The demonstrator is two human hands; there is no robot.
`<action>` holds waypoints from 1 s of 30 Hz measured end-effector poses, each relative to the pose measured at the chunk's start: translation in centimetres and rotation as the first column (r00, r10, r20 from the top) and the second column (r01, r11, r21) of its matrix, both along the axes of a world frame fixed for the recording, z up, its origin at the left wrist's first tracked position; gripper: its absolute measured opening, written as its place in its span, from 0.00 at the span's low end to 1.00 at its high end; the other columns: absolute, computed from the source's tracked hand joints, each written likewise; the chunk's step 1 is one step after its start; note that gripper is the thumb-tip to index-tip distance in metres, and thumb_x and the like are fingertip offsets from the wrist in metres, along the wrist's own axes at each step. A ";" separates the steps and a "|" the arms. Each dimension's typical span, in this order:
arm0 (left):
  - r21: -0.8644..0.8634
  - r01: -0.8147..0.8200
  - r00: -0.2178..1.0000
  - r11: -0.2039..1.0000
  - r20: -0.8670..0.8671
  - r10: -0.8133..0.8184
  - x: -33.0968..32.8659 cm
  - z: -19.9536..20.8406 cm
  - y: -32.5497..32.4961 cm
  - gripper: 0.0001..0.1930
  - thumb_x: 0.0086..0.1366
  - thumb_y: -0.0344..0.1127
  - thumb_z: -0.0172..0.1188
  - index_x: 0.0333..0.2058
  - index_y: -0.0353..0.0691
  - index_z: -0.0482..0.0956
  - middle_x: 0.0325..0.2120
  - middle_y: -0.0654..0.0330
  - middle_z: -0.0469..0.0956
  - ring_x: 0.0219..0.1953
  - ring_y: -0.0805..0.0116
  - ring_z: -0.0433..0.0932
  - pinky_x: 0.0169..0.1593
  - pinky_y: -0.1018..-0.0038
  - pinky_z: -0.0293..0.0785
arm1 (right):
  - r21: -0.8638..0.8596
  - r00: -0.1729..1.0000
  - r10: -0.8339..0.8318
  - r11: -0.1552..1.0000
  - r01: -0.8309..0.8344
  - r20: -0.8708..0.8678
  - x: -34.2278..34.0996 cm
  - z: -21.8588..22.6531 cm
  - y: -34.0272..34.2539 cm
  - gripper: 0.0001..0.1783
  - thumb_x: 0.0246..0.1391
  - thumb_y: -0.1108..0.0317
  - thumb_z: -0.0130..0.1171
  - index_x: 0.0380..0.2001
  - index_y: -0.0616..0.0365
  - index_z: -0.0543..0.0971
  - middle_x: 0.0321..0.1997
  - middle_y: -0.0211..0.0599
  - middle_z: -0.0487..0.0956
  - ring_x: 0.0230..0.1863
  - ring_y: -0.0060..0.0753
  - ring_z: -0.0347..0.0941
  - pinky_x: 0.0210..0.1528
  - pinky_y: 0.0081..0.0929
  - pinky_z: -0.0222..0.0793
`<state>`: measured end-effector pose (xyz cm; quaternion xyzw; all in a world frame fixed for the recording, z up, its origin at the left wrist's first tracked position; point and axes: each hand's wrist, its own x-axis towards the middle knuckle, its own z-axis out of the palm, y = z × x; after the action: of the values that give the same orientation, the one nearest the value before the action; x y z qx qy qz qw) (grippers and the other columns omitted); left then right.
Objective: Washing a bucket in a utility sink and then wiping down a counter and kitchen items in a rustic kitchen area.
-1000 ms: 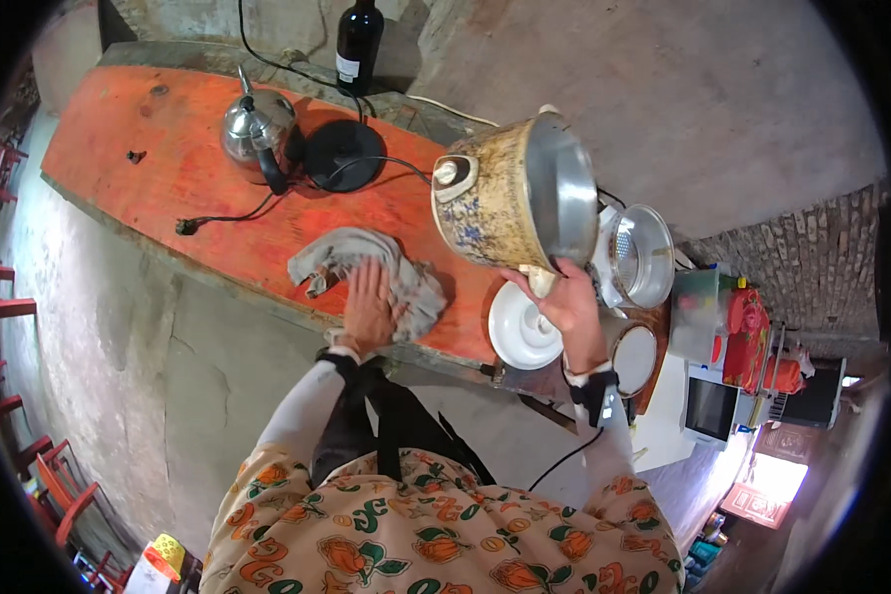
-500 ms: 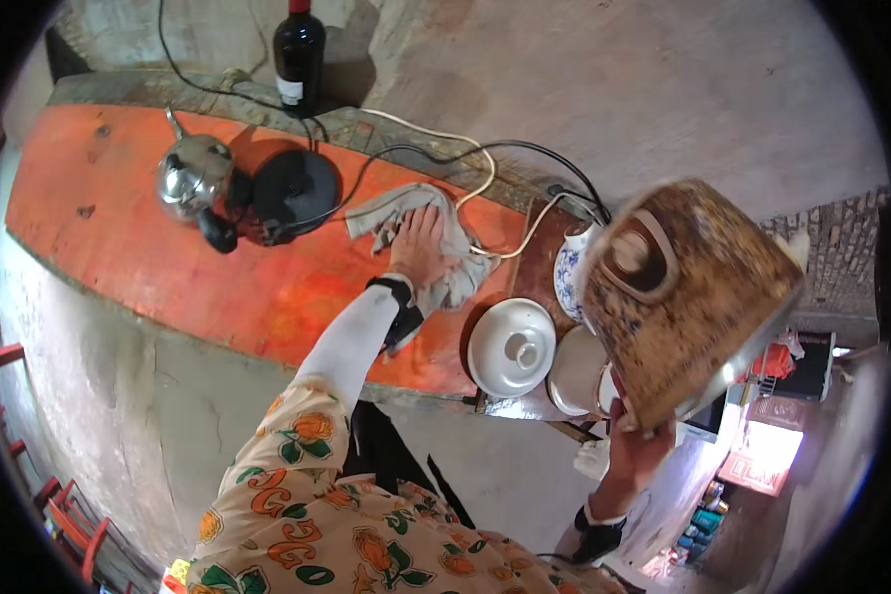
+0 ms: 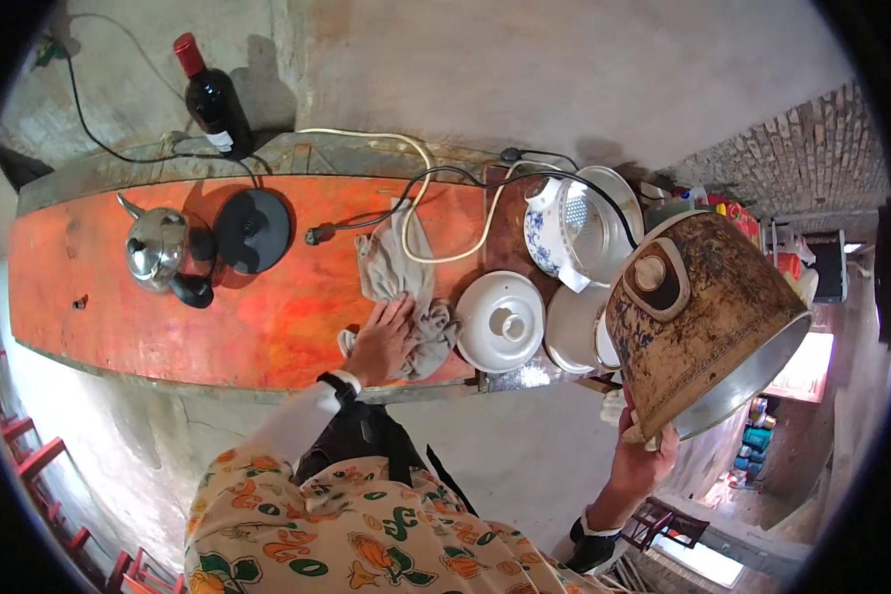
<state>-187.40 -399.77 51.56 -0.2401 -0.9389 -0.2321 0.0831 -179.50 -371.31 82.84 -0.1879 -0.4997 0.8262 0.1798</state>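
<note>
Kettle [image 3: 154, 247] and its round black base [image 3: 252, 230] stand at the left end of the orange counter [image 3: 267, 342], with a dark bottle [image 3: 213, 99] behind them near the wall. More to the right, the left hand [image 3: 381, 342] lies flat on a grey cloth [image 3: 398, 287], fingers spread and pressing it to the counter. The cloth stretches away from the fingertips toward the wall, so its long axis runs front to back. Just beside it to the right sits a white lid [image 3: 503, 322]. Farthest right, the right hand [image 3: 643, 450] grips the rim of a stained pot [image 3: 698, 317], which is lifted off the counter and tilted, bottom facing up. The left hand is clearly nearer to the cloth.
</note>
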 end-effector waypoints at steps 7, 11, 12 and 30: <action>0.077 0.009 0.978 0.997 -0.210 0.008 -17.0 -0.8 4.4 0.22 0.59 0.42 0.46 0.50 0.39 0.71 0.52 0.55 0.70 0.56 0.54 0.66 0.62 0.57 0.53 | 0.104 0.968 -0.236 0.969 0.226 0.090 3.6 -1.1 1.7 0.24 0.54 0.60 0.53 0.52 0.61 0.67 0.51 0.43 0.72 0.48 0.46 0.70 0.46 0.54 0.69; -0.182 -0.009 0.983 0.983 -0.184 -0.025 -22.3 -2.5 6.5 0.24 0.60 0.44 0.44 0.54 0.45 0.68 0.59 0.60 0.64 0.63 0.60 0.58 0.65 0.53 0.47 | 0.062 0.889 -0.435 0.900 0.431 0.141 6.9 -1.8 2.0 0.25 0.54 0.61 0.52 0.53 0.63 0.66 0.52 0.47 0.71 0.51 0.50 0.69 0.46 0.58 0.69; -0.149 -0.053 0.995 0.987 -0.088 0.040 -21.6 -3.0 7.4 0.24 0.61 0.43 0.43 0.55 0.45 0.67 0.61 0.59 0.61 0.65 0.60 0.55 0.66 0.53 0.42 | -0.002 0.894 -0.426 0.902 0.431 0.141 7.1 -1.7 2.0 0.24 0.55 0.62 0.52 0.52 0.63 0.67 0.52 0.48 0.71 0.52 0.52 0.69 0.46 0.60 0.69; -0.384 -0.278 0.910 0.880 0.187 0.369 1.1 0.5 -7.2 0.41 0.59 0.55 0.51 0.59 0.25 0.54 0.63 0.42 0.50 0.67 0.49 0.46 0.68 0.59 0.37 | -0.178 0.985 0.127 0.978 -0.105 0.118 1.1 -8.1 2.0 0.17 0.56 0.62 0.50 0.47 0.58 0.71 0.55 0.45 0.71 0.55 0.50 0.68 0.51 0.63 0.65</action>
<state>-186.31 -406.96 52.02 -0.0577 -0.9946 -0.0734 -0.0443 -178.37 -369.28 74.74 -0.2261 -0.4476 0.8613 0.0815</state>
